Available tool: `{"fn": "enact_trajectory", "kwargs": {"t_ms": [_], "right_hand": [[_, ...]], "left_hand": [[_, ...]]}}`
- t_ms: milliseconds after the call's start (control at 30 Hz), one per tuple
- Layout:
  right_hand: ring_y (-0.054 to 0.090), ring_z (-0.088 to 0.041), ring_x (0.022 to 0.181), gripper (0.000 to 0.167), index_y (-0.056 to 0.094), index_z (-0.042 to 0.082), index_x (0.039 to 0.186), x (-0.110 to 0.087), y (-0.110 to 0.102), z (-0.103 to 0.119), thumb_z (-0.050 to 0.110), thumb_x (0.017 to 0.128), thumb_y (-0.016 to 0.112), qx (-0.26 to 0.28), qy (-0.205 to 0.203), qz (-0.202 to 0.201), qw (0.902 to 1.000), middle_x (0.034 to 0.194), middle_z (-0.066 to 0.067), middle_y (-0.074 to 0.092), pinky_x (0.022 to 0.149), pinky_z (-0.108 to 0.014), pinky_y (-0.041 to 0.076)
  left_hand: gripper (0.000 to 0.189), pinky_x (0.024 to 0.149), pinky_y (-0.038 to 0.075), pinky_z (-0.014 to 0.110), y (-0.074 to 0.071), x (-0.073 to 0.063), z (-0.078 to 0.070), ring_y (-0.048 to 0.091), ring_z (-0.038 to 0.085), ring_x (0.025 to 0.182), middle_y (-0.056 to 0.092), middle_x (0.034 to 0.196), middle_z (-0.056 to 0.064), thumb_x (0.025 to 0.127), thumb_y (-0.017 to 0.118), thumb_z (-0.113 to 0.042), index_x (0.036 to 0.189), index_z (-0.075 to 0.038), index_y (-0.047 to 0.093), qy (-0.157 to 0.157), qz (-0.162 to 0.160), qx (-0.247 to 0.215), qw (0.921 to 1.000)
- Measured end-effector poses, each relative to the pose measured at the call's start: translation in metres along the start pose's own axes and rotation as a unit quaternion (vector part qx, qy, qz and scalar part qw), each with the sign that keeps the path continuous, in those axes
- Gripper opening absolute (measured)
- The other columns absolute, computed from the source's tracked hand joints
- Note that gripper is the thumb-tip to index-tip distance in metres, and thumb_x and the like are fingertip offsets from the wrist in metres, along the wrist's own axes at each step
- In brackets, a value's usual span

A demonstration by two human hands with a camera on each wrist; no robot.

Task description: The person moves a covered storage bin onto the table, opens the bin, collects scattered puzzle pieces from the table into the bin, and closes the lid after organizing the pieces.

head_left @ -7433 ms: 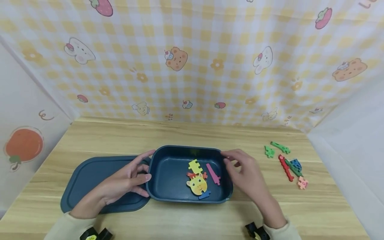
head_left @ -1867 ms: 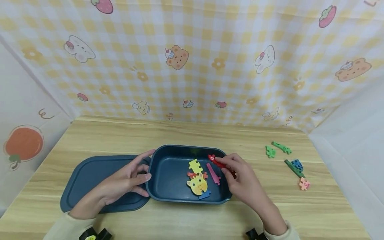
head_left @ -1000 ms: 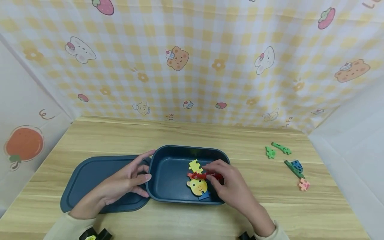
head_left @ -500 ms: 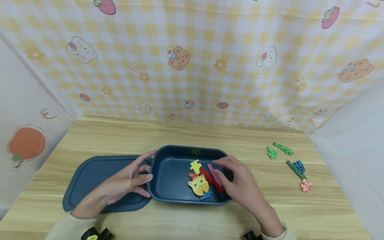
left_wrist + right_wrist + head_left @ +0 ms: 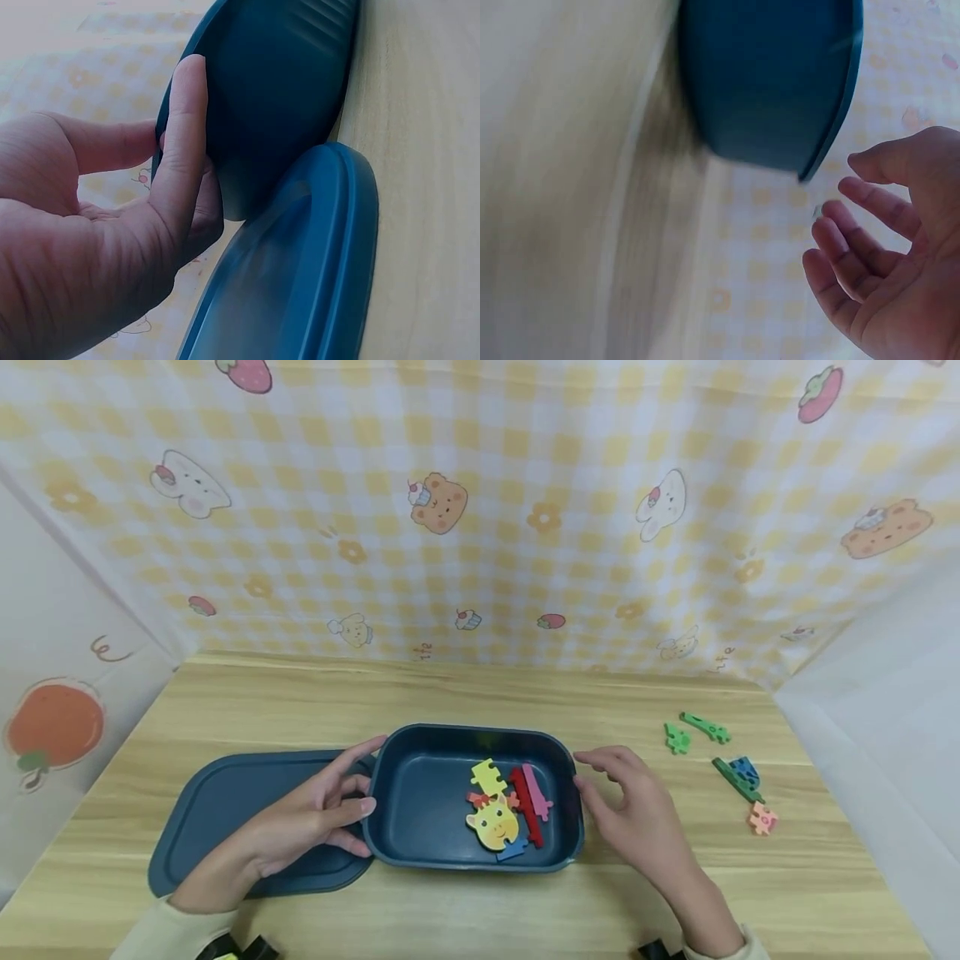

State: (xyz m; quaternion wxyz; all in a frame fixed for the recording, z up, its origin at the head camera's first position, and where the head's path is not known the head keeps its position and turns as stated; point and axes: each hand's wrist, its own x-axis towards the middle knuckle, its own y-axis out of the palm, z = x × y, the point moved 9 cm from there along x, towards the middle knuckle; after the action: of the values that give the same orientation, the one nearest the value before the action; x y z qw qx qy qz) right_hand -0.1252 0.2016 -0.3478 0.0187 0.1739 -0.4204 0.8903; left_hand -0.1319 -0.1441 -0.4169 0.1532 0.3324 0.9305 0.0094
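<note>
A dark blue rectangular box point(image 5: 423, 835) stands on the wooden table. My left hand point(image 5: 307, 814) rests against its left end, fingers spread, thumb on the outer wall and forefinger at the rim. My right hand point(image 5: 637, 802), with nothing in it, hovers just beyond the right rim, fingers loosely bent. Inside the box lie a yellow animal-face piece point(image 5: 495, 827), a yellow puzzle piece point(image 5: 489, 777), a blue piece point(image 5: 512, 850), a long red piece point(image 5: 527, 810) and, beside it, a pink piece point(image 5: 537, 792). An orange-red piece is partly hidden beneath the face.
A matching blue lid point(image 5: 247, 827) lies left of the box, partly under my left hand. On the table's right are a light green piece point(image 5: 677, 739), a long green piece point(image 5: 705, 727), a dark green piece point(image 5: 737, 779), a blue piece point(image 5: 745, 772) and a pink piece point(image 5: 762, 818).
My right hand brought the long red puzzle piece from the table into the box, let it go next to the pink piece, and drew back rightward. The left hand stayed put.
</note>
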Motion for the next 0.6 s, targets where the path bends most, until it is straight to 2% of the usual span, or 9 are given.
{"fn": "enact_trajectory", "kwargs": {"t_ms": [67, 167, 367, 467, 600], "right_hand": [[0.068, -0.022, 0.106, 0.028, 0.078, 0.012, 0.119, -0.003, -0.006, -0.008, 0.004, 0.092, 0.081, -0.01, -0.003, -0.016, 0.9998, 0.115, -0.003, 0.074, 0.087, -0.042, 0.063], [0.069, -0.026, 0.106, 0.029, 0.078, 0.009, 0.119, -0.005, -0.017, -0.023, 0.002, 0.091, 0.081, -0.025, -0.001, -0.039, 0.9989, 0.115, -0.007, 0.074, 0.087, -0.032, 0.06], [0.07, -0.038, 0.102, 0.031, 0.076, 0.002, 0.12, -0.008, -0.048, -0.057, 0.0, 0.089, 0.081, -0.056, 0.012, -0.084, 0.9948, 0.113, -0.021, 0.073, 0.087, -0.004, 0.041], [0.068, -0.045, 0.104, 0.032, 0.075, -0.002, 0.122, -0.008, -0.065, -0.08, 0.001, 0.091, 0.079, -0.064, 0.04, -0.095, 0.9927, 0.118, -0.028, 0.069, 0.086, 0.002, 0.034], [0.066, -0.048, 0.108, 0.033, 0.073, -0.003, 0.127, -0.009, -0.084, -0.108, 0.006, 0.096, 0.075, -0.079, 0.097, -0.091, 0.988, 0.127, -0.031, 0.063, 0.078, 0.002, 0.032]], "left_hand": [[0.083, 0.084, 0.067, 0.045, 0.0, -0.001, 0.001, 0.056, 0.017, 0.092, 0.037, 0.113, 0.009, 0.111, 0.057, -0.017, 0.171, -0.032, 0.003, -0.001, 0.0, -0.003, 1.0], [0.082, 0.084, 0.067, 0.046, 0.0, -0.002, 0.001, 0.057, 0.018, 0.093, 0.039, 0.113, 0.01, 0.111, 0.056, -0.016, 0.171, -0.032, 0.003, 0.003, 0.002, -0.004, 1.0], [0.082, 0.085, 0.067, 0.047, 0.001, 0.0, 0.001, 0.057, 0.018, 0.093, 0.039, 0.113, 0.01, 0.111, 0.056, -0.016, 0.171, -0.031, 0.002, 0.007, 0.006, -0.005, 0.9999], [0.082, 0.085, 0.067, 0.046, 0.001, 0.001, 0.001, 0.057, 0.017, 0.092, 0.039, 0.113, 0.009, 0.111, 0.056, -0.016, 0.171, -0.031, 0.002, 0.004, 0.007, -0.008, 0.9999], [0.082, 0.085, 0.067, 0.047, 0.0, 0.001, 0.0, 0.06, 0.017, 0.093, 0.041, 0.113, 0.009, 0.111, 0.056, -0.016, 0.171, -0.031, 0.002, 0.006, 0.007, -0.011, 0.9999]]}}
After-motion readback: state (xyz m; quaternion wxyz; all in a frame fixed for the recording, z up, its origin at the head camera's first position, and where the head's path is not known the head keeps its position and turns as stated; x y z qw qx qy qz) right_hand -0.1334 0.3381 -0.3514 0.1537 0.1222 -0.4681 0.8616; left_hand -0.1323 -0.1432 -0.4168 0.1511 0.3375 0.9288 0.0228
